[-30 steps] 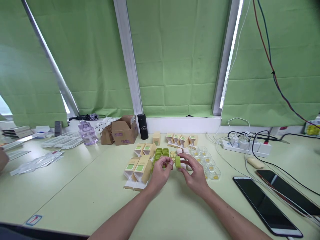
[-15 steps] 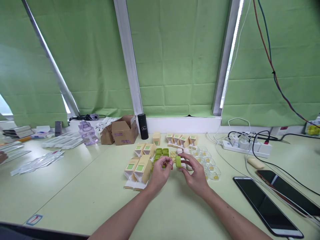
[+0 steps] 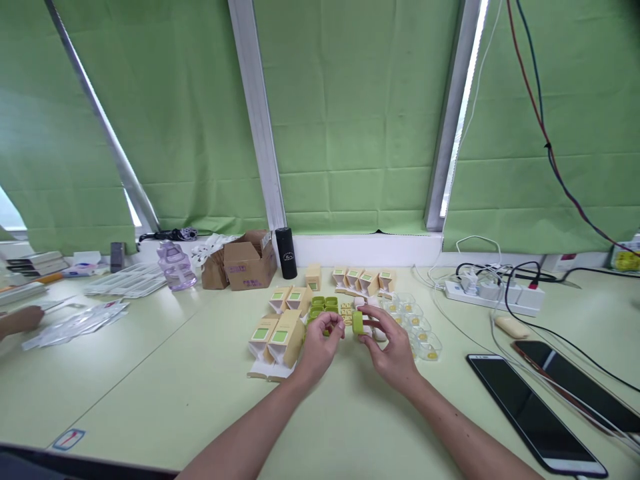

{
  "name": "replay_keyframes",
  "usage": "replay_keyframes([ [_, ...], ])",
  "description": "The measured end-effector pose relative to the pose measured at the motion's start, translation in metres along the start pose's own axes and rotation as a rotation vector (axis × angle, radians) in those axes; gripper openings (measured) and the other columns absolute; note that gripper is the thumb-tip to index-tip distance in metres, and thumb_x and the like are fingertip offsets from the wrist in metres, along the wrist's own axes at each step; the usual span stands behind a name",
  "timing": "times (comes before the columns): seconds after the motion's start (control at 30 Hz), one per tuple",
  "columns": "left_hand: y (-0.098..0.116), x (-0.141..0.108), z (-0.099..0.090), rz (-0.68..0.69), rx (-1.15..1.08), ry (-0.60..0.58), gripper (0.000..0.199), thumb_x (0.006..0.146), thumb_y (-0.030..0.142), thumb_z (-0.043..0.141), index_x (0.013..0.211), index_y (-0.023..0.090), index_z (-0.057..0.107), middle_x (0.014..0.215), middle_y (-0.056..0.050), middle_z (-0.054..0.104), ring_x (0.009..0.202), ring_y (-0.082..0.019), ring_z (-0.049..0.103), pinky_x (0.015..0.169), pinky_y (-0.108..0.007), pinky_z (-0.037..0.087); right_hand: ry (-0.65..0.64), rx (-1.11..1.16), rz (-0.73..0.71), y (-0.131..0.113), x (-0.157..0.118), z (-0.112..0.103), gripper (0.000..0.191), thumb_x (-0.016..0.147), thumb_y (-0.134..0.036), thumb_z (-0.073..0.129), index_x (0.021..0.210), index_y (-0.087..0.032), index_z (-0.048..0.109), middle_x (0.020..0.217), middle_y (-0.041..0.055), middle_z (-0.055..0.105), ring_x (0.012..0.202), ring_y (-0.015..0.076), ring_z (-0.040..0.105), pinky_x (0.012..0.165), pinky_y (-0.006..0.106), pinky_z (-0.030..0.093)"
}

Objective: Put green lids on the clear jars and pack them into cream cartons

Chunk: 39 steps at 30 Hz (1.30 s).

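Observation:
My right hand (image 3: 390, 350) pinches a small green square case (image 3: 357, 323) between thumb and fingers, just above the table. To its left, my left hand (image 3: 321, 343) has thumb and fingertips pressed together; whatever they hold, if anything, is too small to make out. Behind my left hand are several green square cases (image 3: 331, 302). Small yellow pieces (image 3: 346, 307) lie between the hands, farther back. White rounded pieces (image 3: 379, 334) sit partly hidden behind my right hand. Clear plastic cups with yellow bits (image 3: 427, 345) stand to the right, and cream cartons with green labels (image 3: 286, 335) to the left.
More cream cartons (image 3: 369, 282) stand at the back. A cardboard box (image 3: 249, 261), a black cylinder (image 3: 286, 253) and a purple bottle (image 3: 176, 267) line the window side. Phones (image 3: 535, 413) and a power strip (image 3: 493, 297) lie right. A co-worker's hand (image 3: 23, 320) is far left.
My hands and the green case have barely moved. At the far left, the co-worker's hand has come farther into view over the clear plastic bags.

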State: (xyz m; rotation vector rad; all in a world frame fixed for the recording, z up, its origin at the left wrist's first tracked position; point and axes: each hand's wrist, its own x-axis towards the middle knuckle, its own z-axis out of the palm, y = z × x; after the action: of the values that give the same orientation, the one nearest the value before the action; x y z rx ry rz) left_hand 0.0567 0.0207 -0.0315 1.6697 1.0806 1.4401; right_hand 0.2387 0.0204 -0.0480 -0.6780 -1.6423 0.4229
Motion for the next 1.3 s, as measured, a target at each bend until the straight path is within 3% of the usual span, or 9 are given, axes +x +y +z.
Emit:
replay_keyframes([
  [0.27,-0.001,0.001,-0.003,0.008,0.050,0.076,0.029,0.098,0.046,0.063,0.091,0.018,0.064,0.086,-0.006,0.065,0.081,-0.020,0.063,0.076,-0.033,0.051,0.016,-0.062,-0.027,0.000,0.001,-0.003,0.047,0.094,-0.015,0.060,0.139,-0.028,0.061,0.136,0.0113,0.065,0.126,0.0295,0.064,0.100,0.050,0.064],
  [0.43,0.004,-0.005,-0.004,0.165,0.166,0.098,0.019,0.098,0.037,0.064,0.108,0.020,0.068,0.109,-0.010,0.062,0.108,-0.025,0.063,0.096,-0.040,0.053,-0.017,-0.149,-0.072,0.000,0.001,-0.006,0.048,0.096,-0.016,0.057,0.142,-0.030,0.059,0.137,0.0125,0.062,0.131,0.0316,0.061,0.101,0.052,0.063],
  [0.53,0.008,-0.008,-0.004,0.263,0.211,0.051,0.025,0.098,0.035,0.066,0.120,0.023,0.066,0.120,-0.011,0.061,0.123,-0.029,0.056,0.108,-0.046,0.048,-0.039,-0.215,-0.132,0.000,0.001,-0.006,0.052,0.098,-0.015,0.055,0.148,-0.031,0.054,0.140,0.0128,0.061,0.134,0.0321,0.060,0.107,0.055,0.059],
  [0.63,0.010,-0.010,-0.004,0.330,0.254,-0.006,0.035,0.096,0.034,0.068,0.130,0.025,0.064,0.127,-0.013,0.063,0.130,-0.032,0.049,0.110,-0.051,0.045,-0.048,-0.249,-0.180,0.001,0.000,-0.006,0.054,0.099,-0.015,0.055,0.150,-0.030,0.049,0.140,0.0128,0.064,0.136,0.0324,0.061,0.108,0.056,0.059],
  [0.93,0.009,-0.008,-0.003,0.376,0.308,-0.033,0.039,0.092,0.032,0.072,0.130,0.026,0.067,0.130,-0.011,0.068,0.129,-0.034,0.049,0.111,-0.052,0.041,-0.078,-0.334,-0.336,0.000,0.001,-0.009,0.040,0.098,-0.011,0.058,0.135,-0.026,0.058,0.135,0.0145,0.069,0.132,0.0318,0.066,0.106,0.054,0.061],
  [1.3,0.007,-0.007,-0.004,0.360,0.311,-0.033,0.039,0.092,0.031,0.073,0.131,0.026,0.068,0.131,-0.012,0.068,0.131,-0.034,0.049,0.113,-0.053,0.040,-0.108,-0.358,-0.372,-0.003,0.003,-0.010,0.037,0.099,-0.011,0.055,0.132,-0.026,0.064,0.137,0.0160,0.067,0.129,0.0325,0.067,0.102,0.053,0.063],
])
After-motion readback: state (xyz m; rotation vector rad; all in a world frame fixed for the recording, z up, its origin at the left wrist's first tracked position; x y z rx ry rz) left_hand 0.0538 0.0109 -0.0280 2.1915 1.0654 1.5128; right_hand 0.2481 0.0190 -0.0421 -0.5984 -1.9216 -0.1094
